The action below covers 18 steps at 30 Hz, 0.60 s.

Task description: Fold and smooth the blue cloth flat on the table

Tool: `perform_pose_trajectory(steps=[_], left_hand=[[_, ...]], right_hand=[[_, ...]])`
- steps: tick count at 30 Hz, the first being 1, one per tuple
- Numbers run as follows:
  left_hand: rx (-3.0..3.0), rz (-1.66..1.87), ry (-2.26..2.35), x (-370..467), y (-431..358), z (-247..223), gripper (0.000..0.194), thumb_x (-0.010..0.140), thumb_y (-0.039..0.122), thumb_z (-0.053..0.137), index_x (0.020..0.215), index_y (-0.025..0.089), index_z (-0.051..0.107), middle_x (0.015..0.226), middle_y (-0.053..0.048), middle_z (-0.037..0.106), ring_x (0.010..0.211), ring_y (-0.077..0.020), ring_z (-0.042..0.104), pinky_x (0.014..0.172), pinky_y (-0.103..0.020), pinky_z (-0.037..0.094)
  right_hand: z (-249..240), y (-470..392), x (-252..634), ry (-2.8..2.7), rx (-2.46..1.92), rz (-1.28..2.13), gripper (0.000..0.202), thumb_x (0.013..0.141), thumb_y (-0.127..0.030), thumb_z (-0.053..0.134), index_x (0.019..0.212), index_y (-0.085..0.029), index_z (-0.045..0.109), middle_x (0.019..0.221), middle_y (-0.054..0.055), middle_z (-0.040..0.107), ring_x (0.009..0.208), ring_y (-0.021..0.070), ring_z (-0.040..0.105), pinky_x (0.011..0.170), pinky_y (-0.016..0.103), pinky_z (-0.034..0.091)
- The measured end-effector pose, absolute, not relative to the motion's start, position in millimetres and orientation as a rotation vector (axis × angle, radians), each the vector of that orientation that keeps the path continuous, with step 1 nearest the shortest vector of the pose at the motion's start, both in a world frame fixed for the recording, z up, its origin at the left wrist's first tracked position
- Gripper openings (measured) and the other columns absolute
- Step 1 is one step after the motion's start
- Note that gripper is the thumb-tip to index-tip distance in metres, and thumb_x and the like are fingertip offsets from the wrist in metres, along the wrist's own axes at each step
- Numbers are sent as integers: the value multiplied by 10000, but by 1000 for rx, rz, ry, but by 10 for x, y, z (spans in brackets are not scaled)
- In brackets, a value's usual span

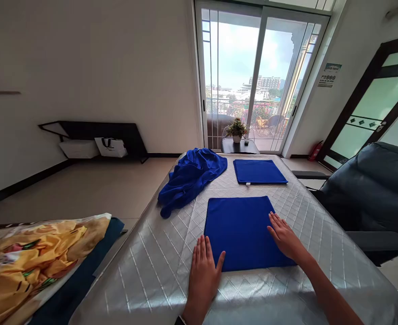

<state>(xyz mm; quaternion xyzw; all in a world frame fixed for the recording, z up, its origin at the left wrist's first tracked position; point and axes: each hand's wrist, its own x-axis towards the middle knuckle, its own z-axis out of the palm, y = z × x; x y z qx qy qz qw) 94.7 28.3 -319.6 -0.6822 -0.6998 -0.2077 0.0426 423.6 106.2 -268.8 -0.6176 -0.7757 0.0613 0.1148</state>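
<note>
1. Two flat, open hands, left hand point(203, 270) and right hand point(284, 237), are pressed on the folded blue towel point(241, 231) near the table's point(321, 253) front edge
2. Nothing is gripped
3. Soft and light, it is best pinched at its corners

both hands flat, palms down. left hand point(204, 270) on quilted silver mattress point(321, 234), thumb touching near edge of folded blue cloth point(242, 232). right hand point(284, 237) resting on that cloth's right side. 2nd folded cloth point(259, 171) further back, crumpled blue pile point(190, 178) left of it.
</note>
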Motion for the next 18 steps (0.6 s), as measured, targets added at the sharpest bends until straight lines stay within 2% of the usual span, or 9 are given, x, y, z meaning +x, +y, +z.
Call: perform_pose_trajectory(steps=[7, 13, 18], left_hand=[[-2092, -615, -2120, 934, 281, -3170, 854, 1002, 661, 315, 1609, 69, 218, 1629, -206, 357, 1510, -316, 347, 1219, -526, 351], [-2100, -562, -2181, 912, 296, -3105, 849, 993, 682, 315, 1585, 74, 314, 1628, -187, 366, 1501, -324, 363, 1212, -530, 362], [-2097, -449, -2294, 851, 410, -2960, 859, 986, 715, 260, 1519, 69, 450, 1563, -179, 474, 1454, -307, 447, 1204, -490, 380]], right_hand=[[-2814, 1539, 4122, -2284, -1959, 153, 660, 1061, -418, 193, 1607, -59, 276, 1677, 119, 227, 1558, 227, 185, 1268, 432, 176], [-2942, 1530, 4155, -2262, -2018, 158, 670, 1058, -424, 189, 1624, -67, 212, 1692, 89, 160, 1569, 211, 127, 1272, 430, 129], [-2900, 1501, 4182, -2251, -2026, 243, 668, 1059, -423, 170, 1625, -72, 212, 1694, 93, 151, 1570, 206, 119, 1270, 426, 128]])
